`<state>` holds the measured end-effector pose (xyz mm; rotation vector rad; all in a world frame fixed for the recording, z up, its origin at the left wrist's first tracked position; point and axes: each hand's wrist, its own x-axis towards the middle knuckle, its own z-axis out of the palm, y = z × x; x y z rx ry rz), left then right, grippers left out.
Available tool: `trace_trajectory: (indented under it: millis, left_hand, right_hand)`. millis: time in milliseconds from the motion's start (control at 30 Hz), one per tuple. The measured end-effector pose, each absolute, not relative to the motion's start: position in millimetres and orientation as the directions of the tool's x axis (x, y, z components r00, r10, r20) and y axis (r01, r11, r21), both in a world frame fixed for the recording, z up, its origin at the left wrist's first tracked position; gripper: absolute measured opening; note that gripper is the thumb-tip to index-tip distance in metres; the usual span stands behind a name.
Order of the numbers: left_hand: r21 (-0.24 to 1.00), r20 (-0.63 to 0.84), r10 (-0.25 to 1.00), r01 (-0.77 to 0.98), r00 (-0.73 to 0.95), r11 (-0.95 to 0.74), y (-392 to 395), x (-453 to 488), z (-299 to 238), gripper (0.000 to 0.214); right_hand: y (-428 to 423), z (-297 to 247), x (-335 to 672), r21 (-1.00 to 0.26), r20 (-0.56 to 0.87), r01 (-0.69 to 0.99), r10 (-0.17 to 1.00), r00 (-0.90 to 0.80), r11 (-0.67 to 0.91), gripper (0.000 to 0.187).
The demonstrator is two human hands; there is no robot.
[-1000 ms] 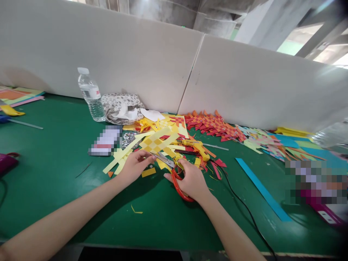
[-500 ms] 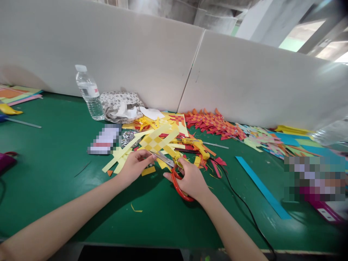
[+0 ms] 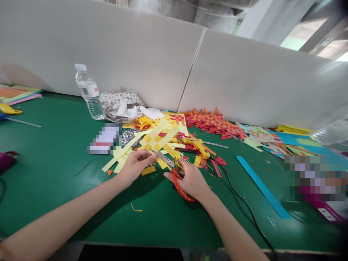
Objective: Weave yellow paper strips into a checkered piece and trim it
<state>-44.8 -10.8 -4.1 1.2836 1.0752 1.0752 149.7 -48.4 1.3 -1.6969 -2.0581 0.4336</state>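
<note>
My left hand (image 3: 137, 165) has its thumb and fingers pinched together at the lower edge of a woven piece of paper strips (image 3: 152, 139), checked in yellow and pale yellow, with long strip ends sticking out. In my right hand (image 3: 194, 179) is a pair of scissors (image 3: 178, 186) with red handles. Their metal blades point left, close to my left fingertips and along the lower edge of the woven paper. Whether the blades have paper between them is hard to make out. A yellow glue gun (image 3: 199, 148) lies just behind my right hand.
Behind the hands are red-and-orange woven paper fish (image 3: 214, 124) and paper scraps. A water bottle (image 3: 89, 94), cloth pouch (image 3: 122, 103) and blurred-out phone (image 3: 104, 139) stand or lie left. A blue strip (image 3: 262, 186) and black cord (image 3: 244, 203) lie right. A partition (image 3: 108, 47) backs the table.
Hardly anything differs. The scissors and my right hand have shifted very slightly, while my left hand stays pinched at the woven paper.
</note>
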Motion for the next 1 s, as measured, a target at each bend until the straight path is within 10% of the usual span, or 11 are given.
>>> trace_trajectory:
  millis: [1000]
  left_hand:
    - [1.000,-0.011,0.984,-0.010,0.179,0.012,-12.2,-45.0,-1.3,0.027]
  right_hand:
    - [-47.4,-1.3,151.8,-0.407,0.197,0.878,0.963,-0.185,0.252,0.036]
